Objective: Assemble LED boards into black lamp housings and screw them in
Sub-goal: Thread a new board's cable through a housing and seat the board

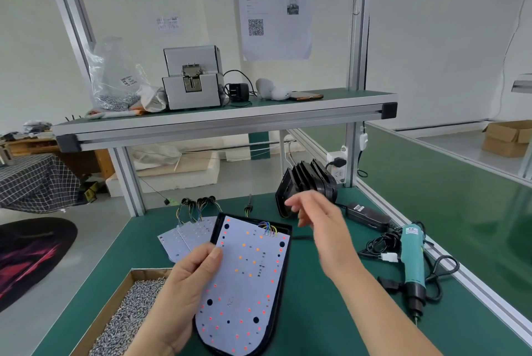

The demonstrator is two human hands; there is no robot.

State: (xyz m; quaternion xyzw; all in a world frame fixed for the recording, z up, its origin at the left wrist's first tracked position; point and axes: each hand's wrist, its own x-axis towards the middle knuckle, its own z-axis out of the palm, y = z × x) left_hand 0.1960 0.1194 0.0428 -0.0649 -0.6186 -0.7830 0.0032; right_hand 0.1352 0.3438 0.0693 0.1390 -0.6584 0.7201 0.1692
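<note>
LED board (250, 275) lies seated in the black housing (216, 229) on the green bench, wires at its far end. The left hand (184, 286) pinches the housing's left edge, thumb pressed on the LED board. The right hand (316, 217) hangs in the air beyond the housing's far right corner, fingers loose and apart, holding nothing.

A screw box (129, 312) sits left of the housing, and the screwdriver (411, 258) lies to its right. The seating step looks done, with no screws in yet. Next, the free hand likely needs the screwdriver and a screw, with the left steadying.
</note>
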